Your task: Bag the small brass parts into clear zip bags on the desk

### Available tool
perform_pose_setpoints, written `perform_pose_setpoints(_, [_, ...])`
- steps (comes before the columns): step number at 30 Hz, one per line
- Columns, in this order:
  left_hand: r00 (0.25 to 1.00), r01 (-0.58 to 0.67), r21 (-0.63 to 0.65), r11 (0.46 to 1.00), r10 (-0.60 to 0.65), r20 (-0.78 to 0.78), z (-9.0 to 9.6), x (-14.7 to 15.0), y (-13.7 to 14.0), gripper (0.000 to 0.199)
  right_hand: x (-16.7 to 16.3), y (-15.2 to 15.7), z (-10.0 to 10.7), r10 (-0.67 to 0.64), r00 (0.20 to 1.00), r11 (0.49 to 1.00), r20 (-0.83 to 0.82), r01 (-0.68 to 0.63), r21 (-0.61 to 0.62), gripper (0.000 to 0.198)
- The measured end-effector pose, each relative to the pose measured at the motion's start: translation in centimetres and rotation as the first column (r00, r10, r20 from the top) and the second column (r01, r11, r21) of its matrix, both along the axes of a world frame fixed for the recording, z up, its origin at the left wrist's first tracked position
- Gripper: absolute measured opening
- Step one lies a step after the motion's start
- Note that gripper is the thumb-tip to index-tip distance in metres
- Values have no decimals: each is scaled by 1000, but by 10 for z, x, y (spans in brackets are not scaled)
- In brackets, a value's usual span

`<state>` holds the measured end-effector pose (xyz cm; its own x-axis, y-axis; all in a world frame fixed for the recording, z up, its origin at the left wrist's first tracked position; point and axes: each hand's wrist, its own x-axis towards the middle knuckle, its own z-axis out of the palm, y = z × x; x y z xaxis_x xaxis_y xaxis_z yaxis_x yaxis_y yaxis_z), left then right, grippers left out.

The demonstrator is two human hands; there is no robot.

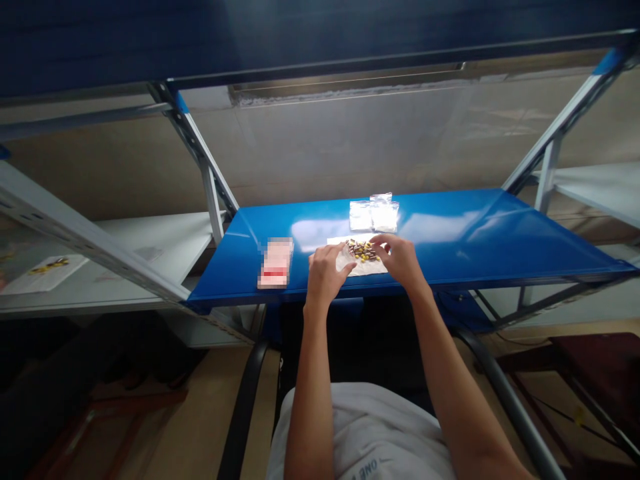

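Note:
A small heap of yellow and dark brown pieces [363, 251], too small to name for certain, lies on a white sheet [367, 268] near the front edge of the blue shelf. My left hand [327, 270] rests at the sheet's left side, thumb apart from the fingers, with nothing visible in it. At the right edge of the heap is my right hand [397, 257]; its thumb and fingertips curl in close to the pieces. Whether a piece sits between those fingertips is too small to make out. Just behind the sheet lie several clear plastic bags [374, 215].
A blurred pink and red item [276, 263] lies left of my hands on the blue shelf [450, 247]. Slanted metal posts [205, 150] frame both sides, and another blue shelf [320, 37] hangs overhead. At far left, a white shelf [150, 247] holds a paper [47, 272] with similar pieces.

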<state>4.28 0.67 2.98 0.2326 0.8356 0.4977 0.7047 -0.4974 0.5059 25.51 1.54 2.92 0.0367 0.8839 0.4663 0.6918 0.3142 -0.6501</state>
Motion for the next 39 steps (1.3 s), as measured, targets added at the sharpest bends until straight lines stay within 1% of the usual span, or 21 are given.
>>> perform_pose_setpoints(2, [1000,-3,8,1000,3,8,-1,-1,1,49,10,4,-6,-25,991,1000,135,27,-14,22])
perform_pose_setpoints(4, [1000,-6,14,1000,5,18,-1,-1,2,49,15,8,-13,-16,980,999,199,24,-37,22])
perform_pose_setpoints(9, [1000,-8,9,1000,7,22,-2,-2,2,47,11,14,-24,-2,972,997,235,21,-77,16])
perform_pose_setpoints(16, [1000,-5,21,1000,5,21,-3,-2,2,46,7,19,-26,34,969,995,246,-9,-102,13])
perform_pose_setpoints(19, [1000,-2,14,1000,1,23,-2,-2,2,46,6,19,-22,30,979,998,201,-20,-54,16])
perform_pose_setpoints(21, [1000,3,8,1000,-3,25,-2,-1,1,46,4,17,-16,34,989,999,141,-33,-7,17])
perform_pose_setpoints(23, [1000,15,6,1000,-15,28,-1,0,1,47,0,14,-8,54,996,998,68,-55,12,17])
perform_pose_setpoints(25, [999,32,9,999,-32,32,0,0,0,49,-6,10,2,115,993,993,-4,-115,-9,16])
perform_pose_setpoints(28, [997,60,10,998,-61,43,2,2,-1,49,-15,7,15,242,967,969,-81,-245,-40,15])
perform_pose_setpoints(31, [996,76,7,997,-77,51,4,3,-2,47,-22,7,22,311,946,947,-92,-317,-50,14])
perform_pose_setpoints(35, [994,86,14,996,-87,73,5,2,-2,45,-26,10,25,340,936,935,-86,-347,-77,16])
perform_pose_setpoints(39, [992,79,19,997,-81,94,5,1,-2,44,-27,9,28,381,919,918,-98,-389,-74,18])
